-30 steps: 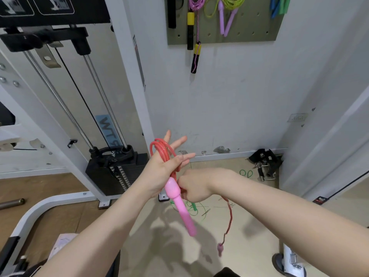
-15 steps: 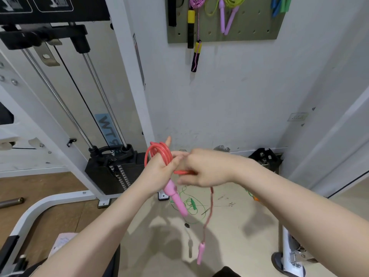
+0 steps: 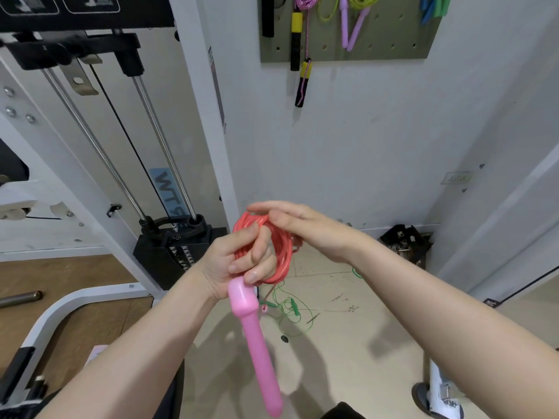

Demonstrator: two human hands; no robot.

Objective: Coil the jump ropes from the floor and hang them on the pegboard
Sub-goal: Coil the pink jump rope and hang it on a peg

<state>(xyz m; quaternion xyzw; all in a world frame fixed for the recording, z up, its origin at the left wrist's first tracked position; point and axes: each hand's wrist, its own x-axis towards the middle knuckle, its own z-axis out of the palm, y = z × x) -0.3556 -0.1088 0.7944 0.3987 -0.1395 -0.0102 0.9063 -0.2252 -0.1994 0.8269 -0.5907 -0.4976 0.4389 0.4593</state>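
Left hand (image 3: 239, 261) fingers clench the nearly coiled pink jump rope (image 3: 276, 252), right hand (image 3: 302, 228) fingers loose at its 12 o'clock; green rope (image 3: 287, 306) on floor (image 3: 363, 328) remains, pegboard (image 3: 378, 37) holds several.

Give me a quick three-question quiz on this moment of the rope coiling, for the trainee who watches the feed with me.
1. True or false: the left hand grips the coiled red rope.
2. Which way does the pink handle point from the left hand: A up, B down, C sideways?
3. What lies on the floor below the hands?

Key
1. True.
2. B.
3. A loose green rope, not yet coiled.
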